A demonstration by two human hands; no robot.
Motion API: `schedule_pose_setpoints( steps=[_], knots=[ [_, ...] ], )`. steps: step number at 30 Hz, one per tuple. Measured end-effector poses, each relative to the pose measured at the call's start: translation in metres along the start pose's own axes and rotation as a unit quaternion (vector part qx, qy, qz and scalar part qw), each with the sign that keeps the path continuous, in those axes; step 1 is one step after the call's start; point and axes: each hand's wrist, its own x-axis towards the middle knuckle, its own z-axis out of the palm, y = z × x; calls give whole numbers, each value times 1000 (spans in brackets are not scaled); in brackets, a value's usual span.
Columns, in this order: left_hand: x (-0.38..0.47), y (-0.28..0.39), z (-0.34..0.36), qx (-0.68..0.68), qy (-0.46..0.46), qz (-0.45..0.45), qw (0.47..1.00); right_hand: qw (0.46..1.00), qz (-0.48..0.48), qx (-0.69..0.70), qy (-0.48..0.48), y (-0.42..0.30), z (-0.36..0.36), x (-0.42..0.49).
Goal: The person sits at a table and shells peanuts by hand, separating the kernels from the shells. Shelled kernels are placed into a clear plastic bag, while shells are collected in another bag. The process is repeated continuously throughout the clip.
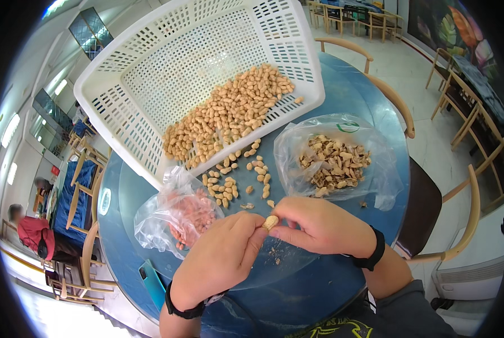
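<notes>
Between the fingertips of my left hand (226, 245) and my right hand (323, 226) is one unshelled peanut (271, 222), gripped from both sides. Just beyond it, a few shell pieces (247, 206) lie on the blue round table (294, 304). Crumbs of skin and shell are scattered below my fingers. Left of my hands rests a clear plastic bag of pinkish shelled peanuts (192, 215), partly covered by my left hand. On the right a clear plastic bag (285, 148) lies spread open, holding empty peanut shells (336, 162).
A white perforated plastic basket (167, 63) tilts at the back with a heap of unshelled peanuts (235, 110). Loose peanuts (222, 190) lie before it. A teal phone (151, 281) sits at the left edge. Wooden chairs (459, 219) surround the table; a person in red (34, 236) sits far left.
</notes>
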Motion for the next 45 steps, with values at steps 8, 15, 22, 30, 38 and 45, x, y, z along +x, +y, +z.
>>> schedule_pose_setpoints(
  steps=[8, 15, 22, 30, 38, 45],
  knots=[
    [-16, -20, 9, -55, -67, 46, 995, 979, 94, 108, -144, -14, -1, 1],
    [-18, -27, 19, -86, -25, 79, 993, 989, 40, 67, -128, -9, 7, 2],
    [-11, -34, 15, -265, -46, 38, 963, 993, 57, 89, -57, -10, 9, -3],
    [-2, -35, 42, -226, 145, 122, 956, 982, 38, 185, 17, -12, 24, -8],
    [-1, -32, 53, -214, 221, 159, 938, 977, 6, 214, -9, -5, 26, -8],
    [-5, -35, 58, -390, 155, 118, 900, 967, 45, 243, -68, -14, 19, -6]
  ],
)
